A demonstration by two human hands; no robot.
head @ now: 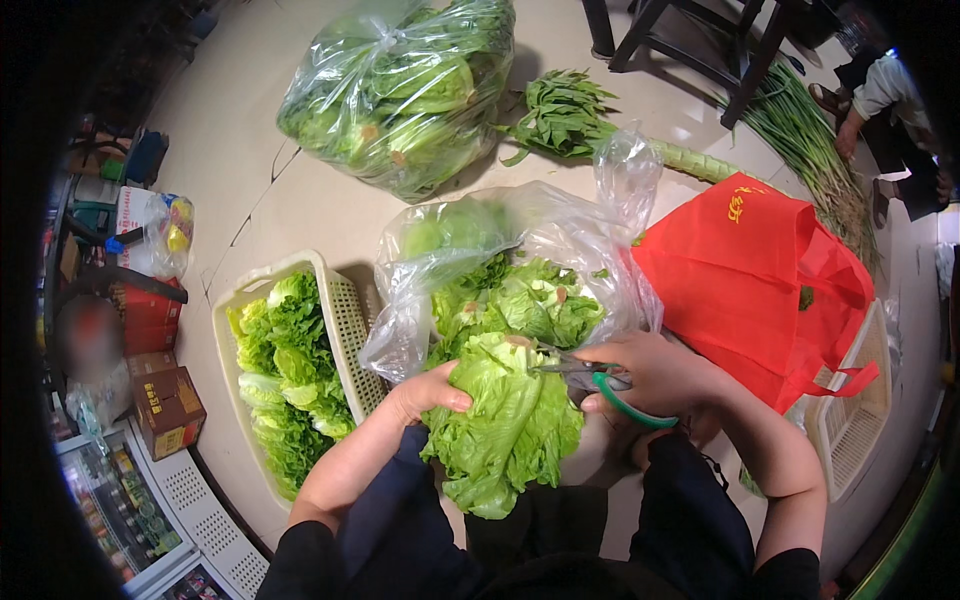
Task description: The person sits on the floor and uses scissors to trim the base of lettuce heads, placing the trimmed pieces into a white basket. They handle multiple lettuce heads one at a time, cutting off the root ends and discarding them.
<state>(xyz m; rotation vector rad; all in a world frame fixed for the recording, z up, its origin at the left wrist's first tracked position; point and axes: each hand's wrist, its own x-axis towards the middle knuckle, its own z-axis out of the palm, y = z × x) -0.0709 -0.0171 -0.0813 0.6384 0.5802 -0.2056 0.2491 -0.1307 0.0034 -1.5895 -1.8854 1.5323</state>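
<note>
My left hand [435, 394] grips a head of green leaf lettuce [510, 427] from its left side, thumb on the leaves. The cut stem end of that head points away from me. In my right hand [637, 375] is a pair of scissors [574, 369] with green handles, its blades against the lettuce near the stem. Just beyond, a clear plastic bag [405, 300] lies open with more lettuce heads [551, 300] in it. To the left, a cream plastic basket [341, 337] holds several lettuce heads [289, 375].
A tied clear bag of lettuce [405, 97] stands beyond. Celtuce [697, 161], a red fabric bag [727, 277] and another basket [859, 420] are at right. Green onions [802, 135] lie near a dark stool [690, 52] and a person [892, 112]. Boxes [169, 412] stand left.
</note>
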